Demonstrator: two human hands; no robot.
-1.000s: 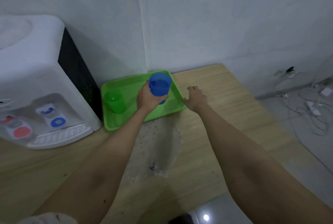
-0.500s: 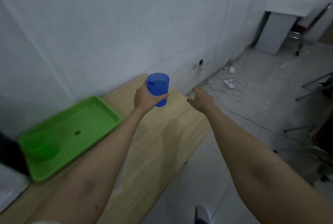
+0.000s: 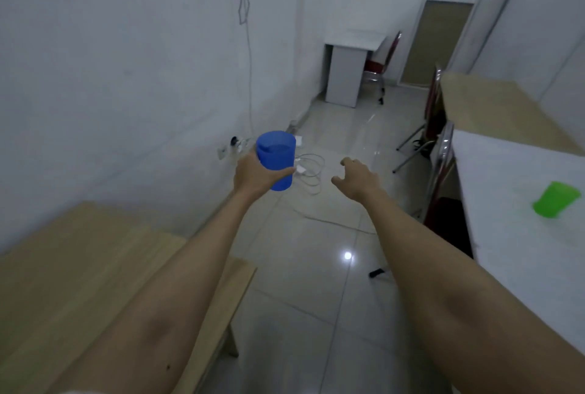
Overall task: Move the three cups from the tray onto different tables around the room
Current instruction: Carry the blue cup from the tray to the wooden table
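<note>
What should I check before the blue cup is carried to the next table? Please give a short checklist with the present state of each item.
1. Grip on the blue cup: the left hand wraps its side. Ok.
2. Cup upright: roughly upright, open end up. Ok.
3. Cup contents: whether it holds liquid is unclear. Cannot tell.
4. Right hand free: open, holding nothing. Ok.
5. Floor path: white cables lie on the tiles near the wall, and a small dark object lies further right. Not ok.
6. A different table: the white table at right already bears a green cup; the small white desk at the far wall looks bare. Ok.
</note>
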